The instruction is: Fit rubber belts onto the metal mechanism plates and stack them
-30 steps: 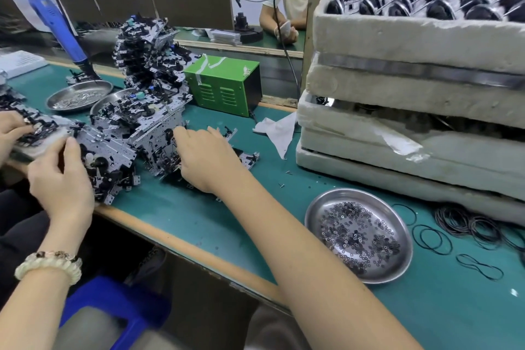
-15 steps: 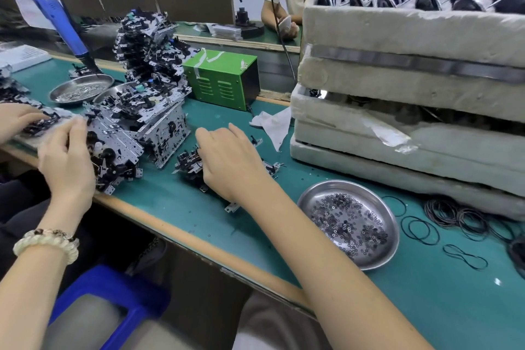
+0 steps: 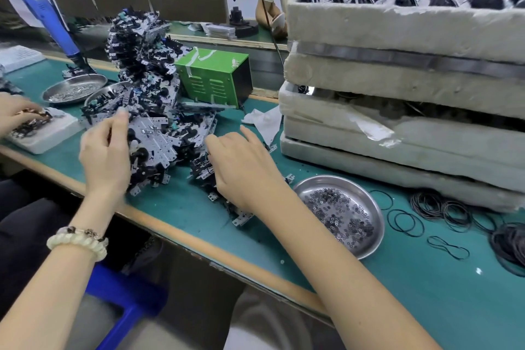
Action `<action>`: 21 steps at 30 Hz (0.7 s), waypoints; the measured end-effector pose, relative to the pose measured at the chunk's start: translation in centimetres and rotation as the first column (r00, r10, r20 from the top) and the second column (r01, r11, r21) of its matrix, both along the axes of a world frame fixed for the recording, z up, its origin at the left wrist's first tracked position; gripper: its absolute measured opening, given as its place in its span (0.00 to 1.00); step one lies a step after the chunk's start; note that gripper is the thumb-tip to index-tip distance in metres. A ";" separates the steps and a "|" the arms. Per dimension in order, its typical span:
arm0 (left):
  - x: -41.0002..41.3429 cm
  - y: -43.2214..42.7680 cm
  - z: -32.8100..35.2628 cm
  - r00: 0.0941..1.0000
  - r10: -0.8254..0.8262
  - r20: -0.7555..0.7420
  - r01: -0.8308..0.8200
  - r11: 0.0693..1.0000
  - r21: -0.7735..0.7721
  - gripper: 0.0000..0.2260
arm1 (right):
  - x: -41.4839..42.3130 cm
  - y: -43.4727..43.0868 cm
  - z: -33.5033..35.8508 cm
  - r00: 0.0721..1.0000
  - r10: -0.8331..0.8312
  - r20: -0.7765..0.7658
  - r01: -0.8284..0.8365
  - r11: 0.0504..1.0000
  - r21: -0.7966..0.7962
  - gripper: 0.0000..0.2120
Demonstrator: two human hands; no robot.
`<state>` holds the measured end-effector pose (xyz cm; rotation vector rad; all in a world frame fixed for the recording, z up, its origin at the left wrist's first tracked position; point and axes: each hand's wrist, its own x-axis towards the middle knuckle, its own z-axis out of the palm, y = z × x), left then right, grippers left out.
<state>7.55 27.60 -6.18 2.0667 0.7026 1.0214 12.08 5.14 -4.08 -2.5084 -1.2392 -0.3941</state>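
Risk: the leaning heap of grey metal mechanism plates (image 3: 153,139) could slide if the left hand (image 3: 105,156), gripping its near edge, tugs. Right hand (image 3: 241,170) is bent over a loose small metal plate (image 3: 203,172) — grip hidden, cannot tell. Thin black rubber belts (image 3: 406,221) lie well right of both hands — untouched.

Bright, even light from overhead falls on the bench (image 3: 426,307), leaving soft, faint shadows and a mild sheen on the steel dish (image 3: 380,224). Motion blur smears the left hand (image 3: 105,156) and the pile of plates (image 3: 150,139). Wide-angle distortion bends the edges.
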 end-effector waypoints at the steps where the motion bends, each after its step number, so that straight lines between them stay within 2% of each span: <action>1: 0.0 -0.4 0.1 1.000 0.003 -0.008 -0.003 1.000 0.009 0.33 | 0.0 -0.3 0.1 1.000 -0.007 -0.004 0.007 1.000 0.002 0.06; 9: -0.3 -2.3 1.0 0.999 -0.010 -0.042 0.009 0.999 -0.038 0.33 | -0.4 -1.2 0.0 0.999 -0.034 -0.019 0.035 0.999 0.010 0.08; 12: -0.7 -3.9 1.4 0.999 -0.014 -0.031 0.012 0.997 -0.074 0.25 | -0.5 -1.1 0.1 0.999 -0.026 -0.044 0.027 0.999 0.038 0.07; 14: -0.9 -4.8 1.6 0.999 -0.015 -0.035 0.011 0.995 -0.103 0.22 | -0.6 -1.2 0.4 0.995 0.002 -0.102 0.012 0.990 0.137 0.06; 16: -1.2 -5.3 1.5 0.998 -0.010 -0.057 0.003 0.992 -0.125 0.25 | -0.8 -1.5 0.9 0.985 0.032 -0.169 0.017 0.960 0.278 0.06; 21: -1.8 -7.4 0.5 0.997 -0.071 -0.035 0.062 0.976 -0.211 0.21 | -1.9 -4.0 2.4 0.954 0.080 -0.288 0.102 0.818 0.566 0.06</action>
